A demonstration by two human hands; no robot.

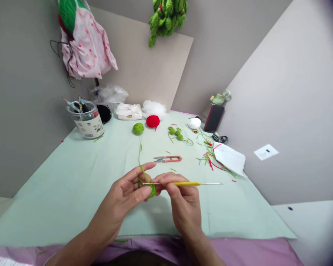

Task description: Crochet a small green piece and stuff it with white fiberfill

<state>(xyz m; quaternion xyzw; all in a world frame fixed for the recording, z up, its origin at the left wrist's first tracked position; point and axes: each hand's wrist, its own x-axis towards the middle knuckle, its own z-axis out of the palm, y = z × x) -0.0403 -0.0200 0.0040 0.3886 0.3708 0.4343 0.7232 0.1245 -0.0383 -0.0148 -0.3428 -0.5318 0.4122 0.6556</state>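
Between the thumb and fingers of my left hand (127, 190) is a small green crochet piece (152, 191). Green yarn (140, 155) runs from it over my raised left index finger to a green yarn ball (138, 128) farther back on the table. My right hand (181, 195) grips a crochet hook (186, 183) by its yellow handle, holding it nearly level. The hook's left tip lies at the top edge of the green piece; its other metal end sticks out to the right. Whether a loop sits on the hook is too small to tell.
Orange-handled thread snips (168, 159) lie just beyond my hands. Farther back are a red yarn ball (152, 121), white stuffing (154, 110) and small green crocheted pieces (179, 133). A pen jar (89, 122) stands at left; yarn scraps (211, 157), white paper (229, 158) and a phone (214, 118) are at right.
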